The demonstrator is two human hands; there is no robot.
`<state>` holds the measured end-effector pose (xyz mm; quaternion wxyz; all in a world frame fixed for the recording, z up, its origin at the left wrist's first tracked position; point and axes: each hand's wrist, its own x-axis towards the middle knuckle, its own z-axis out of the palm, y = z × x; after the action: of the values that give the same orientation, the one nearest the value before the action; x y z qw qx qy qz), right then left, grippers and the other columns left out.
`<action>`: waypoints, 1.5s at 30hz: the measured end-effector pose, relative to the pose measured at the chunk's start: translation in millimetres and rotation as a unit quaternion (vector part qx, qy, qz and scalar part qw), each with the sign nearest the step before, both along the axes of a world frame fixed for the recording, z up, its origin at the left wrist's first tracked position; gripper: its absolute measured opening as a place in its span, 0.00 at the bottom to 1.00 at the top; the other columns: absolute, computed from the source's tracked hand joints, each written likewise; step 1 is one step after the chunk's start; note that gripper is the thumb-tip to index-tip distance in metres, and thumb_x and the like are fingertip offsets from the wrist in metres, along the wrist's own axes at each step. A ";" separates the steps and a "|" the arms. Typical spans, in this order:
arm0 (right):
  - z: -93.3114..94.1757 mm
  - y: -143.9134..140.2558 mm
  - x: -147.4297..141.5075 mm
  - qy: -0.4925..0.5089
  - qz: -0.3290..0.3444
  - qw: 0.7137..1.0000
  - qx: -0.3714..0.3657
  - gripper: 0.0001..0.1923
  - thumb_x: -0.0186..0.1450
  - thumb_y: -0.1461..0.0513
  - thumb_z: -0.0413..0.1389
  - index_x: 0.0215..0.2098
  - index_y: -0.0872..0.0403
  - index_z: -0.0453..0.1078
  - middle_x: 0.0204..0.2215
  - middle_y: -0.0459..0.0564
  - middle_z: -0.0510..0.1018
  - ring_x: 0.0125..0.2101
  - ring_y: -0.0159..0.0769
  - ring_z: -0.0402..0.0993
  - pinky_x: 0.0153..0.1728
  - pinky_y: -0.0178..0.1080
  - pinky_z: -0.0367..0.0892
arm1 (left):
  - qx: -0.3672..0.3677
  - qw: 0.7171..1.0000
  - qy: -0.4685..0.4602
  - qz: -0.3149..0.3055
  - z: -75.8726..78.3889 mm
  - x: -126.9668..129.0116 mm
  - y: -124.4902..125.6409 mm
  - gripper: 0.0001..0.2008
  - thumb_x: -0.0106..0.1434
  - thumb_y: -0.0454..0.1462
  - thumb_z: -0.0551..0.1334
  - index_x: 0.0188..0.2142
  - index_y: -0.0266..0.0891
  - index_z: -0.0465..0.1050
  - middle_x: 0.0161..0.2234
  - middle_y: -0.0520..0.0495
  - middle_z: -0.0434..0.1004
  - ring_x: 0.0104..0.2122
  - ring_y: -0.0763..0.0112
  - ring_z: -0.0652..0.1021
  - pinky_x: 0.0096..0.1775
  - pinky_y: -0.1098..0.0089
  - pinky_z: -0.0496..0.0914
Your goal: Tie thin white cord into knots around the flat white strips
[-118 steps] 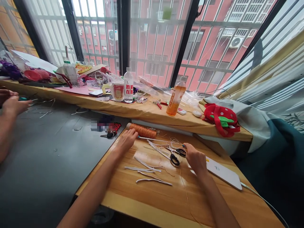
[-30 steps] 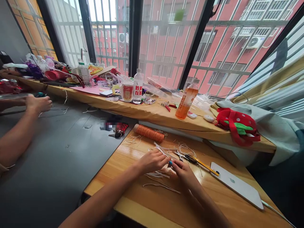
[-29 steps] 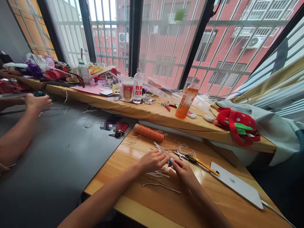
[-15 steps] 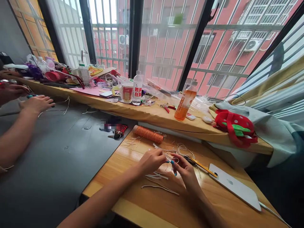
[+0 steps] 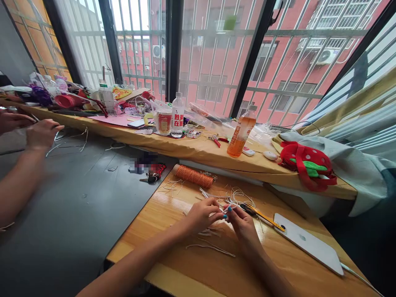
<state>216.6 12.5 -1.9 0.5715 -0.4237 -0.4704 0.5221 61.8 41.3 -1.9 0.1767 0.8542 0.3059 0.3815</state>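
Observation:
My left hand [image 5: 201,215] and my right hand [image 5: 242,222] meet fingertip to fingertip above the wooden table [image 5: 185,272], both pinching a thin white cord [image 5: 225,208]. Loose white cord pieces [image 5: 210,246] lie on the wood just below my hands. An orange thread spool [image 5: 194,176] lies at the far edge of the table. Scissors with yellow handles [image 5: 262,216] rest right of my hands, beside a tangle of pale thread [image 5: 239,194].
A white tablet [image 5: 309,244] lies at the right. An orange drink bottle [image 5: 240,132], a water bottle [image 5: 177,116] and clutter stand on the window ledge, with a strawberry bag [image 5: 305,164]. Another person's hands [image 5: 38,133] work at the dark table [image 5: 77,214] on the left.
My right hand let go of the scissors and both hands came together at the table's middle, lifting a white cord between the fingertips. The other person's hands shifted slightly.

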 end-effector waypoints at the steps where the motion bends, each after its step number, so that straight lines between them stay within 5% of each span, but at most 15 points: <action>1: 2.6 0.1 1.6 0.025 -0.020 0.999 -0.013 0.11 0.50 0.54 0.59 0.27 0.53 0.71 0.23 0.44 0.69 0.21 0.27 0.61 0.25 0.32 0.62 | -0.022 1.000 -0.006 -0.004 2.3 -0.3 0.7 0.12 0.59 0.40 0.53 0.29 0.37 0.73 0.31 0.48 0.71 0.32 0.75 0.71 0.35 0.76 0.64; 8: 17.7 4.0 26.8 0.121 -0.099 0.987 -0.034 0.11 0.47 0.58 0.62 0.27 0.53 0.68 0.27 0.44 0.73 0.22 0.27 0.67 0.24 0.30 0.66 | -0.276 0.959 -0.043 -0.057 23.3 -3.1 -1.5 0.23 0.63 0.40 0.42 0.29 0.33 0.73 0.29 0.48 0.75 0.31 0.74 0.72 0.37 0.75 0.63; 13: 14.1 5.0 24.2 0.119 -0.066 0.989 -0.060 0.11 0.48 0.58 0.61 0.27 0.54 0.69 0.27 0.44 0.75 0.24 0.24 0.69 0.26 0.26 0.67 | -0.326 0.940 -0.055 -0.087 20.6 -2.5 -1.3 0.14 0.59 0.38 0.51 0.38 0.35 0.71 0.29 0.50 0.75 0.32 0.74 0.71 0.37 0.76 0.63; 19: 13.3 4.1 15.7 0.111 -0.033 0.991 -0.064 0.14 0.46 0.57 0.62 0.30 0.53 0.69 0.28 0.45 0.74 0.23 0.25 0.69 0.26 0.27 0.66 | -0.361 0.925 -0.036 -0.112 9.2 -1.8 1.1 0.16 0.56 0.34 0.54 0.45 0.35 0.67 0.24 0.51 0.74 0.25 0.77 0.70 0.30 0.78 0.62; 26: 7.4 2.1 4.5 0.019 0.005 0.999 -0.040 0.17 0.48 0.53 0.60 0.32 0.54 0.71 0.23 0.44 0.71 0.21 0.27 0.64 0.25 0.31 0.62 | -0.325 0.937 -0.047 -0.118 1.2 -0.8 5.7 0.11 0.56 0.36 0.54 0.29 0.33 0.73 0.26 0.49 0.74 0.29 0.75 0.71 0.34 0.78 0.64; 33: 1.6 -5.6 -5.8 -0.159 0.004 0.987 -0.038 0.18 0.51 0.49 0.55 0.26 0.56 0.67 0.11 0.39 0.60 0.12 0.24 0.53 0.14 0.30 0.49 | -0.318 0.947 0.002 -0.056 -2.5 2.6 3.1 0.09 0.56 0.34 0.54 0.30 0.33 0.72 0.24 0.52 0.72 0.24 0.77 0.70 0.27 0.79 0.62; 45: 1.8 -6.1 -7.7 -0.048 -0.033 0.997 -0.042 0.18 0.50 0.51 0.57 0.30 0.56 0.66 0.21 0.46 0.72 0.21 0.32 0.68 0.21 0.34 0.64 | -0.196 0.980 0.038 -0.004 -6.8 -2.1 9.2 0.09 0.57 0.37 0.55 0.35 0.38 0.72 0.33 0.51 0.76 0.32 0.75 0.73 0.34 0.77 0.64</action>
<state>208.8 6.4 -0.1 0.5473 -0.4870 -0.4606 0.5012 59.7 50.4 -8.6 0.3309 0.8179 0.3776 0.2809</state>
